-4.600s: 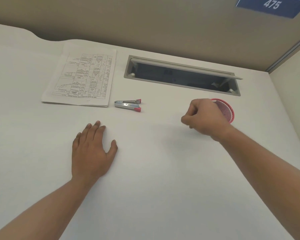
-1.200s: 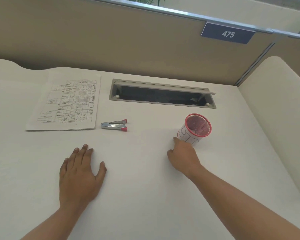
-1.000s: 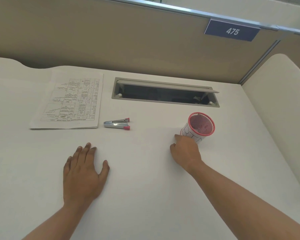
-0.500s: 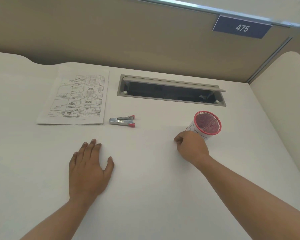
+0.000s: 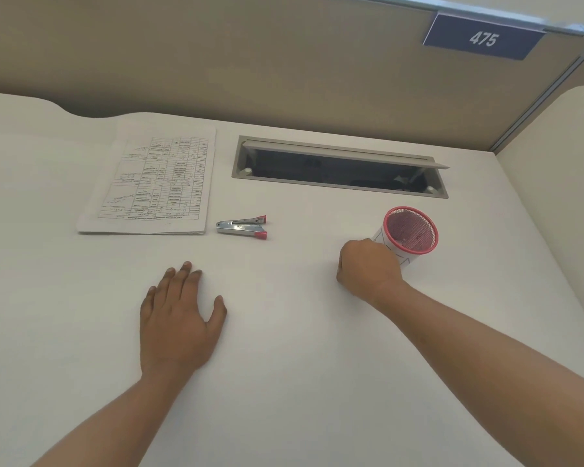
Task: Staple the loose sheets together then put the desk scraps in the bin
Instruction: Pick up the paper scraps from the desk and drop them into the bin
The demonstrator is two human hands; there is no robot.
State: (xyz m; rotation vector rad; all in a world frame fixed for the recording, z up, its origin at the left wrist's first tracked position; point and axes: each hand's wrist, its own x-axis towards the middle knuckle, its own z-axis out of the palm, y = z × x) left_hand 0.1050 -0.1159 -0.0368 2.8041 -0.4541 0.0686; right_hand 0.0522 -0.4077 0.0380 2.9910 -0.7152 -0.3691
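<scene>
My left hand (image 5: 177,323) lies flat, palm down on the white desk (image 5: 284,382), fingers together, thumb out to the side. My right hand (image 5: 368,269) is curled into a loose fist on the desk, just beside the red mesh bin (image 5: 410,230); whether it pinches a scrap, I cannot tell. The sheets (image 5: 152,183) sit stacked far left. The stapler (image 5: 241,225) lies just right of them, apart from both hands. A cable slot (image 5: 338,166) runs behind, under a sign (image 5: 482,38) reading 475.

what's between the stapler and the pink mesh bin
Nothing: in the head view, only bare white desk lies between the stapler and the bin.
</scene>
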